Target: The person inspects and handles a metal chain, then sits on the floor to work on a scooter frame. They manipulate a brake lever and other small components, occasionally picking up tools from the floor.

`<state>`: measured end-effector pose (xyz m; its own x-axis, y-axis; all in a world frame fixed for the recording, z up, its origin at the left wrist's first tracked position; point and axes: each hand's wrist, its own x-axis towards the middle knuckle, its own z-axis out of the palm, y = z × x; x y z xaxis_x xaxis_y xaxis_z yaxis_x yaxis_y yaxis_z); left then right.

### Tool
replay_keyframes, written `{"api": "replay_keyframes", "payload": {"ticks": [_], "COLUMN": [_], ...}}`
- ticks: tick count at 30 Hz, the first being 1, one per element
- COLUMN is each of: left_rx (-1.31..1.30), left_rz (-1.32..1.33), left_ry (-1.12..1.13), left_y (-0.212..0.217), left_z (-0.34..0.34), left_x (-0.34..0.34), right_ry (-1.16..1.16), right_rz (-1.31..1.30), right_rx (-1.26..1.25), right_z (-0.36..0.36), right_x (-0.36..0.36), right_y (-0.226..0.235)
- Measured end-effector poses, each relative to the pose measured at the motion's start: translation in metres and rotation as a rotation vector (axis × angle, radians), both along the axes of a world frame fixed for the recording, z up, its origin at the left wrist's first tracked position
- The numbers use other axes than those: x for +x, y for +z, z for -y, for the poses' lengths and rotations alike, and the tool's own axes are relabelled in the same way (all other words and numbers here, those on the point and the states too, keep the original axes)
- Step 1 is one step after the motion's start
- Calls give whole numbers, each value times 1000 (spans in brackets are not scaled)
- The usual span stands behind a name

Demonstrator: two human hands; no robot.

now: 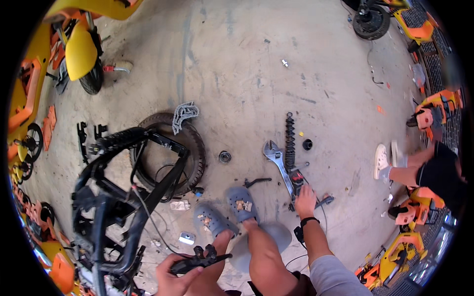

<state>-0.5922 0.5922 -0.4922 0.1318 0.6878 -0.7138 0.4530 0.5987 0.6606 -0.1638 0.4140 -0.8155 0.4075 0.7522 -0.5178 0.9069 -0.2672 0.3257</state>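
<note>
My left hand (174, 277) is closed around a black handlebar lever assembly (195, 261), from which a thin cable runs up to a bare black vehicle frame (106, 222). On the floor to the right, my right hand (305, 201) reaches down over a red and black object (296, 178) of a kind I cannot make out. Its fingertips are hidden, so a grip cannot be confirmed. Just left of that hand lies a large adjustable wrench (279, 160). A black coil-spring shock absorber (290, 140) lies beyond the red and black object.
A loose tyre (200, 153) lies beside the frame, with a grey chain (184, 116) across its rim. A ring-shaped part (224, 157) and a black lever (257, 181) lie nearby. Yellow vehicles (81, 52) stand left. Another person's shoe (380, 160) shows at right.
</note>
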Motion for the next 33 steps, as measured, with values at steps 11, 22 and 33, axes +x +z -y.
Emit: {"api": "replay_keyframes", "payload": {"ticks": [11,22,33], "left_rx": [565,218,-136], "left_rz": [294,1039,1409], "left_ry": [-228,758,888], "left_y": [281,379,336], "left_z": [33,-25,-153], "left_x": [-13,-39,68], "right_ry": [-81,-1088,-532], "right_rz": [-443,-707,-722], "right_rx": [-422,216,117], "right_z": [57,131,-43], "right_x": [-21,-5,58], "right_y": [369,530,480]}}
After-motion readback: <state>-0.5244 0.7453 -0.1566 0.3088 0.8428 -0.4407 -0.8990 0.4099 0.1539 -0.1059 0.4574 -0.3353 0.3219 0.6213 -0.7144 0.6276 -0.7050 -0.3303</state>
